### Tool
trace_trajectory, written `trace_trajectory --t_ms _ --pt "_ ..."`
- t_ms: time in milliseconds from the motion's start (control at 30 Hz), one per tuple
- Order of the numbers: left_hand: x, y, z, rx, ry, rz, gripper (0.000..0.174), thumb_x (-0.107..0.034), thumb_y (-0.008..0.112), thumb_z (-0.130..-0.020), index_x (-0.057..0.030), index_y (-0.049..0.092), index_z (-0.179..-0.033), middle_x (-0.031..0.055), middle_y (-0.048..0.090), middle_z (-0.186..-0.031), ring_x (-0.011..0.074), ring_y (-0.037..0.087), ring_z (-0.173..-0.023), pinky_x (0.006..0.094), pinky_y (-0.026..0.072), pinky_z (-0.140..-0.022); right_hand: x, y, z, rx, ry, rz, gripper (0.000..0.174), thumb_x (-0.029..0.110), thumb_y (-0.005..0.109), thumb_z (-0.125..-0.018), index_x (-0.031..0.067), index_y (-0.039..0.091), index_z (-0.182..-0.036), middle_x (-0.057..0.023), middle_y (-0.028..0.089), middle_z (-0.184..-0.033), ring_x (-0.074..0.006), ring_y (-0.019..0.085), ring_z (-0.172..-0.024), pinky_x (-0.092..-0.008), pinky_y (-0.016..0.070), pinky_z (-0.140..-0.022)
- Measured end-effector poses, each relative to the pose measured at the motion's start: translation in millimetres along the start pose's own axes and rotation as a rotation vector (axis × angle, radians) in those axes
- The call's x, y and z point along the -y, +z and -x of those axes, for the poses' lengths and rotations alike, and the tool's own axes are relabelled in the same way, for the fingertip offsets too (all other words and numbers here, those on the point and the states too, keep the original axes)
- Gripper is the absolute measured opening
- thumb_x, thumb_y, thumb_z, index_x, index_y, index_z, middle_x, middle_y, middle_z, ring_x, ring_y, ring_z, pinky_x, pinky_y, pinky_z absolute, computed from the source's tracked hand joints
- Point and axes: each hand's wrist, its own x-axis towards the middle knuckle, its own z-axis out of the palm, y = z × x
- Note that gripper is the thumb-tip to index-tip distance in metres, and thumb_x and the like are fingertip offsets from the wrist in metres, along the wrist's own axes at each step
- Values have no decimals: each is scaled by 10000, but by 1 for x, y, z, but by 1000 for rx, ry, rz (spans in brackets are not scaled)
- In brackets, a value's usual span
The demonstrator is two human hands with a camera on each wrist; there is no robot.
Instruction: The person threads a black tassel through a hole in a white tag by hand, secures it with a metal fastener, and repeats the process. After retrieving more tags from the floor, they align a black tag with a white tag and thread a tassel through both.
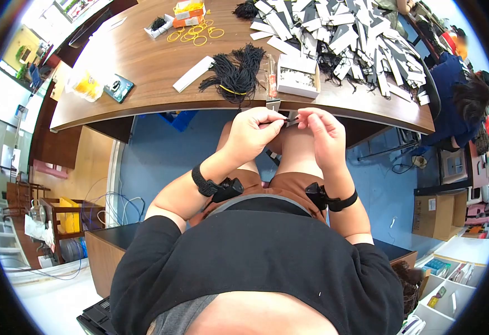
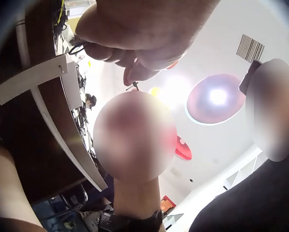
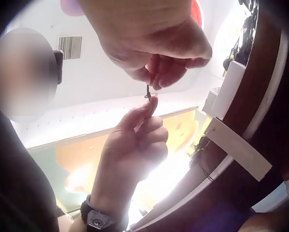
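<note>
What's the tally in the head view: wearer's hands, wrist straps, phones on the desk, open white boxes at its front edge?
Hands: 2 (left hand, right hand)
Black wrist straps: 2
Phone: 1
Open white box: 1
Total: 6

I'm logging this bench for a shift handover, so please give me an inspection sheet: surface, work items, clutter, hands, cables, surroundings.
Surface: brown table, crowded on its right half.
Work items: small dark piece between the hands; black cord bundle, open white box, heap of black-and-white tags.
Clutter: yellow rubber bands; phone-like device at left.
Hands: left hand and right hand pinch the small dark piece.
Cables: loose cable on the floor, left.
Surroundings: another person and cardboard box, right.
</note>
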Motion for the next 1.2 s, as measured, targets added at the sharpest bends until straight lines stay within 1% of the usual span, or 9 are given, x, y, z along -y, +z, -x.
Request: trace_trajectory --t_ms 133,233,267,367,500,533,633,833,1200 --pt "-2 -2 0 -6 86 -267 93 -54 632 -808 16 662 -862 40 586 -740 77 525 -677 228 428 -611 12 7 -3 108 39 30 164 72 592 -867 17 649 -1010 -53 636 -911 -124 576 -835 -251 461 -758" --pt "-5 -1 0 10 133 -234 88 -50 635 -796 11 662 -854 56 581 -732 90 526 -665 237 425 -604 18 14 -5 144 -288 554 130 14 642 -790 36 664 -916 -74 637 -893 -150 589 -819 -253 459 -751" --pt "-4 -1 0 5 109 -203 90 -53 635 -799 12 662 -856 54 584 -736 87 525 -666 236 426 -605 17 14 -6 113 -308 558 125 -19 673 -725 38 653 -833 -92 630 -870 -180 599 -806 -258 462 -735" --pt "-1 -6 -1 -8 33 -123 97 -62 634 -810 13 663 -864 46 593 -746 81 522 -671 235 427 -606 15 8 -5 54 -514 811 92 -10 673 -730 26 636 -806 -97 631 -860 -198 606 -796 -267 468 -718" --pt "-3 -10 -1 -5 14 -109 111 -82 628 -832 13 662 -878 35 603 -761 81 521 -680 239 431 -613 16 8 -1 -7 -263 480 188 -21 626 -756 4 640 -942 -82 636 -867 -154 600 -794 -266 473 -719" --pt "-1 -8 -1 -1 14 -99 111 -83 628 -833 13 662 -877 36 603 -761 82 522 -682 239 432 -616 21 9 -2 53 -315 563 235 -24 608 -766 -1 631 -998 -73 633 -871 -131 589 -785 -260 474 -727" --pt "2 -5 -2 16 -17 -35 113 -86 627 -835 14 660 -875 40 606 -767 86 525 -690 241 434 -624 23 16 -2 155 -291 635 221 14 658 -762 -5 635 -981 -61 626 -853 -123 588 -766 -243 473 -733" --pt "0 -9 -1 -1 30 -84 108 -78 624 -831 17 657 -870 45 607 -778 90 526 -697 243 433 -628 14 12 -1 87 -50 386 177 28 663 -792 -3 640 -965 -64 632 -820 -115 598 -748 -229 476 -709" --pt "7 -10 -2 8 43 -84 121 -99 637 -817 19 658 -831 26 585 -722 64 494 -634 225 410 -575 10 15 1 -14 -282 628 37 1 623 -809 -6 608 -842 -83 589 -751 -153 557 -667 -253 455 -637"
